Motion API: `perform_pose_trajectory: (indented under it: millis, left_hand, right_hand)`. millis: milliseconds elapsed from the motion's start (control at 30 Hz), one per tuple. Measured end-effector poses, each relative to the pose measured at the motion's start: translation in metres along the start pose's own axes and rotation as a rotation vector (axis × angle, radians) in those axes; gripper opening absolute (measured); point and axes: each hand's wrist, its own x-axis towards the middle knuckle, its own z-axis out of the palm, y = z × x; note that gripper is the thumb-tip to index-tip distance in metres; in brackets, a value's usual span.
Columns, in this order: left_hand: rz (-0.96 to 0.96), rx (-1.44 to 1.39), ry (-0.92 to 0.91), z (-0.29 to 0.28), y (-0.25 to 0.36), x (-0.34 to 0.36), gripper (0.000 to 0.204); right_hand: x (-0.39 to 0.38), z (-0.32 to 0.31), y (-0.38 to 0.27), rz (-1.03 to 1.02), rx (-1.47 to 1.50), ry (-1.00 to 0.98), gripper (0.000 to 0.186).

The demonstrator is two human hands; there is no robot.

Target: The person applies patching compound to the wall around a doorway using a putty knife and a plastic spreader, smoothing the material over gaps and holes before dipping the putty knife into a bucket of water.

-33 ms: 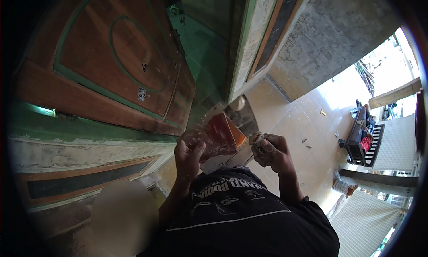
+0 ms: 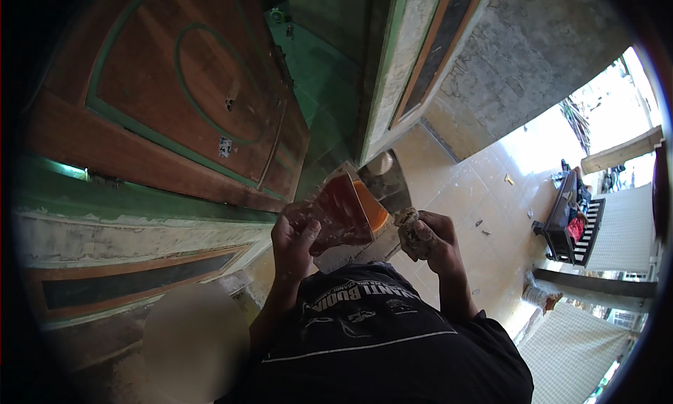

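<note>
My left hand grips the near left side of a red plastic tub, thumb pressed along its outer wall. The tub is tilted, so its orange inside shows on the right; pale smears streak its outside. Closed round a crumpled, greyish, dirty rag, my right hand is held just right of the tub's rim, a small gap apart from it. Both hands are in front of my dark shirt, and pale residue marks the fingers.
A brown door with green trim stands at the left, beside a doorway with a green floor. Below the hands, a pale round object rests on a dark surface. Small debris lies on the tiled floor; a dark wooden bench stands right.
The tub has turned slightly and shows more of its orange inside. My right hand and the rag have shifted a little to the right.
</note>
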Motion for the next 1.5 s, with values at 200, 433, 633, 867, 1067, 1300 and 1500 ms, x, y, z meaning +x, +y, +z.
perform_pose_trajectory:
  millis: [200,433,633,867,1067,1300,1500]
  left_hand:
    - [-0.269,-0.329,0.008,-0.022,0.011,0.015,0.029]
    - [-0.358,-0.477,-0.088,-0.027,0.018,0.019,0.026]
    - [-0.255,-0.572,-0.237,-0.05,0.02,0.023,0.028]
    - [0.064,-0.274,0.152,-0.02,0.045,0.02,0.032]
    - [0.261,0.0,0.169,-0.007,0.024,0.001,0.027]
    - [0.449,0.447,0.042,0.006,0.008,-0.015,0.022]
    - [-0.103,0.183,-0.094,0.005,0.006,-0.016,0.019]
  right_hand:
    - [-0.002,0.012,0.011,-0.373,-0.584,0.223,0.038]
    - [0.006,0.001,0.033,-0.669,-1.015,0.292,0.04]
    - [-0.006,-0.011,0.023,-0.654,-1.181,0.328,0.035]
    - [-0.025,-0.002,0.013,-0.032,-0.4,0.077,0.019]
    - [-0.02,0.012,0.023,0.211,-0.199,0.008,0.051]
    - [-0.013,0.005,0.028,0.143,-0.053,-0.045,0.052]
    - [-0.004,0.006,0.012,0.055,-0.065,0.023,0.039]
